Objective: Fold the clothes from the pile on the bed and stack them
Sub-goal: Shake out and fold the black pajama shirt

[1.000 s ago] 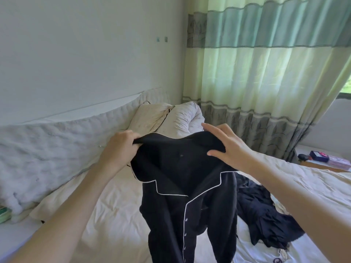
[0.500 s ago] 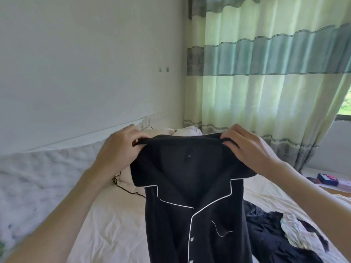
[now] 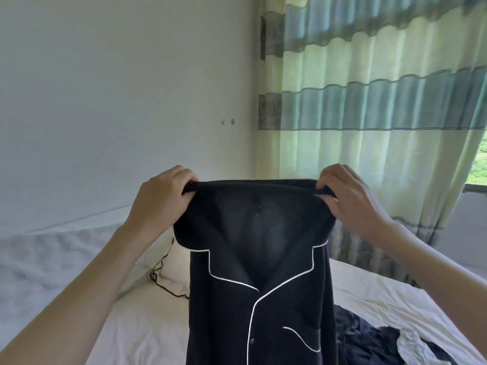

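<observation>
A black pyjama shirt [image 3: 258, 299] with white piping, buttons and a chest pocket hangs in the air in front of me, its front facing me. My left hand [image 3: 160, 200] grips the left end of its top edge. My right hand [image 3: 347, 198] pinches the right end of that edge. The shirt hangs straight down past the bottom of the view. The pile of dark clothes [image 3: 369, 341], with a pale garment in it, lies on the bed [image 3: 139, 320] at the lower right, partly hidden by the shirt.
A pillow [image 3: 175, 272] with a thin black cable [image 3: 160, 277] across it lies behind the shirt. A white quilted headboard pad [image 3: 47, 259] runs along the wall at left. Green and cream striped curtains [image 3: 369, 114] hang at the right.
Both hands have lifted the shirt higher and pulled its top edge wider and taut. My view has tilted up, so less of the bed and pile shows.
</observation>
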`<state>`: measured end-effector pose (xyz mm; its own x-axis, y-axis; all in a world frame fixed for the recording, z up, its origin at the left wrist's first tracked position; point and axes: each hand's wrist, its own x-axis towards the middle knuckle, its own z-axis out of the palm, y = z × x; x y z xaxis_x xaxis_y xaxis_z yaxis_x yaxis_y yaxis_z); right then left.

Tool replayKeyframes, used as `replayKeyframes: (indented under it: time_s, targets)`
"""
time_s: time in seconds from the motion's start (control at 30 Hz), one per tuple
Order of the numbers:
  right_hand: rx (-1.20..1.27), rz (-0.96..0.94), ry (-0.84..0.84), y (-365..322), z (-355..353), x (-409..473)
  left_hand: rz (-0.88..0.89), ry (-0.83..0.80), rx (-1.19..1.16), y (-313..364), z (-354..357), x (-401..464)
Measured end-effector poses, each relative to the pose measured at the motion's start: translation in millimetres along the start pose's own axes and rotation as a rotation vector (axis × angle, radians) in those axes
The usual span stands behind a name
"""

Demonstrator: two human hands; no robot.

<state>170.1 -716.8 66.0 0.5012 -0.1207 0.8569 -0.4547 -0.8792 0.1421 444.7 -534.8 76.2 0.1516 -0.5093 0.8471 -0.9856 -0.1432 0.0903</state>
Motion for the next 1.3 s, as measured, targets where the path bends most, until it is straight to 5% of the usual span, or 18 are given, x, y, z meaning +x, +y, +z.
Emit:
replayKeyframes:
  time_s: [0.1, 0.27, 0.47, 0.67, 0.77, 0.83, 1.0, 1.13, 1.3]
  targets:
    - [-0.134, 0.071, -0.120, -6, 11, -12, -0.087, -0.099, -0.034, 3, 17, -10]
    - [0.012, 0.392, -0.089, -11, 17, 6, -0.265, -0.011, -0.254, 9, 15, 5]
    - [0.060, 0.618, -0.259, -14, 29, -2, -0.567, -0.278, -0.503, 11, 18, -2]
    - [0.396, 0.870, -0.162, -14, 37, 4, -0.762, -0.455, -0.832, 24, 12, -14]
    - [0.751, 1.027, -0.109, -14, 37, 3, -0.879, -0.484, -1.106, 22, 7, -19]
    - [0.832, 1.030, -0.071, -16, 38, -1, -0.840, -0.412, -1.024, 20, 9, -23]
    - [0.431, 0.688, -0.028, -16, 32, -7, -0.527, -0.121, -0.593, 17, 13, -23]
    - [0.613, 0.699, -0.010, -4, 19, 3, -0.402, -0.143, -0.605, 15, 4, -11]
    - [0.816, 0.815, -0.188, 3, 17, -15, -0.404, -0.262, -0.616, 23, 6, -23]
